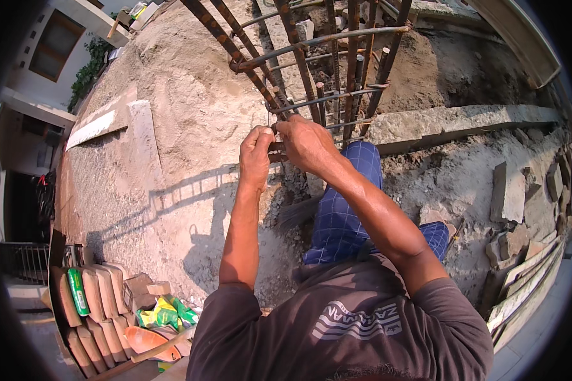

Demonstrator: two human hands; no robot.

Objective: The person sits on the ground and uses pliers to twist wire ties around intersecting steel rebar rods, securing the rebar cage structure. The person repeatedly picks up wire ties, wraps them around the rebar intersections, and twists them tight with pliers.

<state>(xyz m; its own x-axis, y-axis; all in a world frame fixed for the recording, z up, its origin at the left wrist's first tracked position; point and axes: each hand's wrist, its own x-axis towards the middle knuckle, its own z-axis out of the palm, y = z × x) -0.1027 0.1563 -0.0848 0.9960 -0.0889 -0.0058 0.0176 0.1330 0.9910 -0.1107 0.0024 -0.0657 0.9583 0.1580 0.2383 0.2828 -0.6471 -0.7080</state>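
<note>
A cage of rusty rebar [293,40] rises in front of me, with bent steel stirrups [324,40] around its long bars. Both my hands are close together at its lower left corner. My left hand [255,155] pinches thumb against fingers where a thin wire [269,116] runs down from the corner bar. Curled fingers of my right hand [307,143] meet that same corner from the right. A small dark end shows between the two hands; what it belongs to is hidden.
A bundle of thin dark strands [299,212] lies beside my knee. A concrete beam [457,125] runs right from the cage. Broken blocks [507,193] and stacked boards [524,285] lie right. At lower left are stacked roof tiles [93,295], an orange scoop-like piece [148,340] and a wooden handle [164,344].
</note>
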